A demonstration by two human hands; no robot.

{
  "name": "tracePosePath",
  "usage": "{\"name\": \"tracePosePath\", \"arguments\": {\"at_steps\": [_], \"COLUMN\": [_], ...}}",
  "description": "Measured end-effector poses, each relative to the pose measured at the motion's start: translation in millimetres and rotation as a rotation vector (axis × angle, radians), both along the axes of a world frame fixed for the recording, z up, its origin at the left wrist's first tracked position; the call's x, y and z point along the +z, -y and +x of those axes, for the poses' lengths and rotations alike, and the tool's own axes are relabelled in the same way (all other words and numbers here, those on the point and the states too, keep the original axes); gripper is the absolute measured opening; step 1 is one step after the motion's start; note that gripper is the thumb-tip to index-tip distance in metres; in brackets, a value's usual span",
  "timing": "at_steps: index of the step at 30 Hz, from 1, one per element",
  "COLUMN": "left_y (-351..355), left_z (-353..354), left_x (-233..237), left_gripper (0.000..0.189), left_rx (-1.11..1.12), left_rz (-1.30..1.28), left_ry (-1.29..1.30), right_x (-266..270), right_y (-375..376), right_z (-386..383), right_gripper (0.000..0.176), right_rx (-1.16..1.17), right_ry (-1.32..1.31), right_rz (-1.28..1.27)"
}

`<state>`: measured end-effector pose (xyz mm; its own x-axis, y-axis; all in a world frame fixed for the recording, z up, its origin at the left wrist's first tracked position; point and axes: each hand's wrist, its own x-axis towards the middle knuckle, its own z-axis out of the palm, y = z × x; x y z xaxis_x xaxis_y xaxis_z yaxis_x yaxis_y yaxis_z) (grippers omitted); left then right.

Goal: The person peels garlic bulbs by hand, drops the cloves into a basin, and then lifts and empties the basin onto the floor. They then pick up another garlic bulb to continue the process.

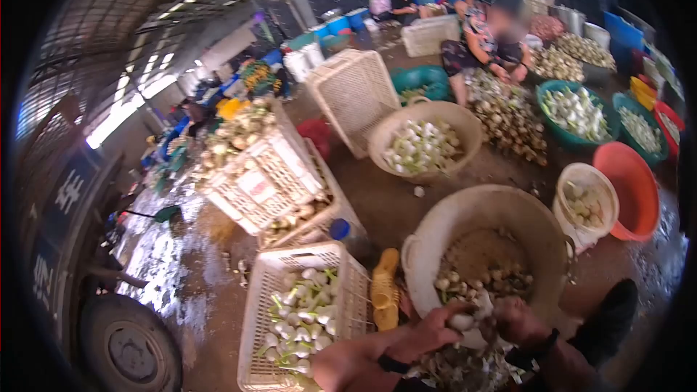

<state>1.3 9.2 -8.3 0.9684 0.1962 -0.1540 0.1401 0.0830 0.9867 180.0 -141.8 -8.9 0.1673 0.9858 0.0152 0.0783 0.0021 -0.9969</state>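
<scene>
Both my hands are over the near rim of a wide pale tub [465,207] with loose garlic bulbs [508,279] and dirt in its bottom. My left hand [434,334] is closed around a whitish garlic bulb [460,321]. Close beside it, my right hand [521,321] is smeared by motion, its fingers near pale skin or another bulb [483,308] between the hands. Below them lies a heap of loose peelings [465,368]. Left of my arms stands a white plastic crate [250,312] holding cleaned white bulbs with green stems [301,317].
A yellow shoe [384,290] and a blue-capped bottle [341,231] stand between crate and tub. Stacked crates [265,185] hold unpeeled bulbs. An orange tub [630,189] and white bucket [605,178] are right. Another person [483,40] sits by a bulb heap [508,120]. A vehicle wheel [131,348] is left.
</scene>
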Motion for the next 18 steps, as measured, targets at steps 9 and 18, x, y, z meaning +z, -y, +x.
{"name": "tracePosePath", "arguments": {"at_steps": [9, 18], "left_y": [0.6, 7.4], "left_z": [-1.9, 3.9], "left_x": [13.5, 8.0], "left_gripper": [0.066, 0.061], "left_rx": [0.161, 0.166], "left_rz": [-0.635, -0.467], "left_ry": [0.272, 0.261], "right_x": [-70.1, -3.6], "right_y": [32.9, -0.8], "right_z": [-19.1, -35.5], "right_gripper": [0.019, 0.027], "right_rx": [0.463, 0.291], "right_ry": [0.893, -0.376], "right_rz": [-0.123, -0.149]}}
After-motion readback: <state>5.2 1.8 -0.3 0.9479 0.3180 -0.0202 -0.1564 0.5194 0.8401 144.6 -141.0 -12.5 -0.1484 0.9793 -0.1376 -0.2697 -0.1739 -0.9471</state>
